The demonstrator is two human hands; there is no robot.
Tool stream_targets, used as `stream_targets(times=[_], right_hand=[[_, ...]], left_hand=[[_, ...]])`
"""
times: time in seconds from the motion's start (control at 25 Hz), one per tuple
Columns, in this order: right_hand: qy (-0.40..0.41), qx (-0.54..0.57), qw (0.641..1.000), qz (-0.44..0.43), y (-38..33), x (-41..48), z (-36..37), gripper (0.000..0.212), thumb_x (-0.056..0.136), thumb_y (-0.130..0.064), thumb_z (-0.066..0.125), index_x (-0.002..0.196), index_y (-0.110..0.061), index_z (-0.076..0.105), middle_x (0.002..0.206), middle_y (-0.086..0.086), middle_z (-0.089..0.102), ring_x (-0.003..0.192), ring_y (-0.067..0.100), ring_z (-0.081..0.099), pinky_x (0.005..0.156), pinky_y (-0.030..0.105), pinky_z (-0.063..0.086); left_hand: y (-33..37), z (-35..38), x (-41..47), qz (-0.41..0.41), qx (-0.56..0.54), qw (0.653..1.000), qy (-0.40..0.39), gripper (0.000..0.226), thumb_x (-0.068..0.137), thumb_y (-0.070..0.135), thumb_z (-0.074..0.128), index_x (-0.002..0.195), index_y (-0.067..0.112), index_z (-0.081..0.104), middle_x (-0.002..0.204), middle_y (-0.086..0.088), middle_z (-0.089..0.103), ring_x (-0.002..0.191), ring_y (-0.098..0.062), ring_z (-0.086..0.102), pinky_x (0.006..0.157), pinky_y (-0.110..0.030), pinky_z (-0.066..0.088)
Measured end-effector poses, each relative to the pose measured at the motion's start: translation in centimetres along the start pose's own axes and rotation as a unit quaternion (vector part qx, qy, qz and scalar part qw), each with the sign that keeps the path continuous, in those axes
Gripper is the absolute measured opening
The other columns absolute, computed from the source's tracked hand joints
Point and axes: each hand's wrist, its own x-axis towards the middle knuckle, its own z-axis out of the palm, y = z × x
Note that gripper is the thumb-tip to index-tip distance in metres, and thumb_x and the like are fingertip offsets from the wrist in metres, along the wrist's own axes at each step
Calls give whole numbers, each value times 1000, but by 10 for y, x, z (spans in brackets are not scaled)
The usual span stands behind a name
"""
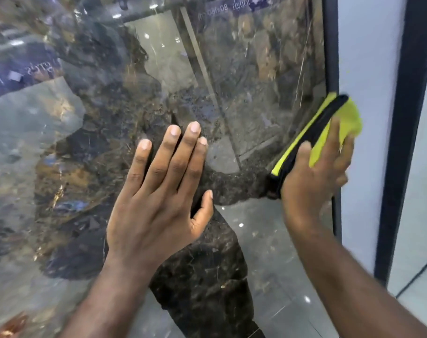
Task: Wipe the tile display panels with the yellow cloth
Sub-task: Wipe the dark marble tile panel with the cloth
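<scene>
A glossy dark marble tile panel fills most of the view and mirrors the showroom behind me. My left hand lies flat on it, fingers straight and spread, near the middle. My right hand holds the folded yellow cloth with its black edging against the panel's right edge, thumb on the near side and fingers spread over the cloth. The cloth overlaps the panel's dark frame.
Right of the frame stands a pale white panel, then a second dark upright frame. Light floor tiles show at the bottom right. Reflections of lights and printed lettering cross the dark tile.
</scene>
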Motion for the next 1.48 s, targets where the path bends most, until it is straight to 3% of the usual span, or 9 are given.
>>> stream_targets(times=[0.16, 0.24, 0.48, 0.68, 0.88, 1.04, 1.24, 1.4, 1.48], right_hand=[[-113, -46, 973, -198, -21, -26, -2, 64, 108, -32, 52, 164, -47, 27, 178, -5, 2, 161, 11, 6, 123, 23, -11], [-94, -65, 964, -242, -26, 11, -1, 64, 107, -31, 52, 165, -43, 28, 179, -3, 4, 162, 13, 8, 128, 34, 0], [-27, 24, 996, 85, 44, -60, -1, 61, 111, -40, 42, 168, -40, 21, 179, -3, -4, 164, 16, 2, 130, 59, 3], [-43, 31, 995, -80, 34, -17, 7, 62, 109, -28, 51, 166, -34, 27, 179, 5, 0, 164, 15, 4, 133, 45, 5], [-44, 100, 985, 131, 59, -79, 1, 63, 113, -35, 46, 169, -36, 18, 178, 0, -15, 164, 12, -6, 133, 48, 8], [-107, 81, 987, -88, 47, -55, -1, 60, 114, -25, 50, 168, -26, 23, 178, 10, -12, 165, 19, -9, 134, 44, 6], [-77, 69, 985, 137, 93, -90, -21, 62, 113, -36, 48, 167, -45, 18, 177, -5, -17, 164, 11, -7, 131, 56, 18], [-146, 79, 983, -80, 59, -74, -22, 66, 108, -15, 59, 166, -27, 29, 178, 8, -13, 165, 17, -7, 134, 35, 9], [-109, 77, 990, -40, 77, -40, -20, 67, 108, -18, 57, 165, -33, 26, 178, 7, -9, 164, 10, -3, 127, 15, 10]], left_hand=[[-2, 1, 2, 77, 25, 997, -15, 79, 108, 49, 49, 172, 10, 25, 180, -11, 21, 165, -30, 23, 133, -54, 23], [-1, 1, 1, 94, 21, 995, -33, 79, 108, 50, 48, 172, 11, 24, 180, -10, 19, 166, -29, 21, 134, -53, 21], [1, 0, -1, 143, 34, 987, -57, 79, 110, 52, 46, 173, 12, 22, 181, -9, 17, 166, -27, 20, 135, -51, 19], [3, 2, -4, 178, 13, 981, -75, 77, 110, 51, 47, 173, 14, 24, 180, -9, 20, 166, -28, 21, 134, -51, 20], [6, 4, -5, 193, 9, 977, -87, 76, 111, 48, 47, 173, 11, 24, 180, -10, 20, 166, -28, 22, 132, -52, 24], [10, 4, -5, 187, 4, 978, -92, 75, 111, 48, 46, 173, 11, 23, 180, -10, 20, 166, -28, 21, 133, -53, 24], [11, 5, -8, 181, 7, 980, -85, 76, 110, 48, 45, 173, 11, 23, 180, -10, 20, 166, -29, 21, 132, -54, 25], [13, 8, -9, 177, 13, 981, -79, 77, 110, 48, 45, 173, 10, 23, 180, -11, 20, 166, -30, 21, 133, -54, 25], [12, 8, -9, 180, 23, 981, -74, 77, 110, 49, 44, 173, 10, 22, 180, -12, 19, 166, -30, 21, 133, -54, 25]])
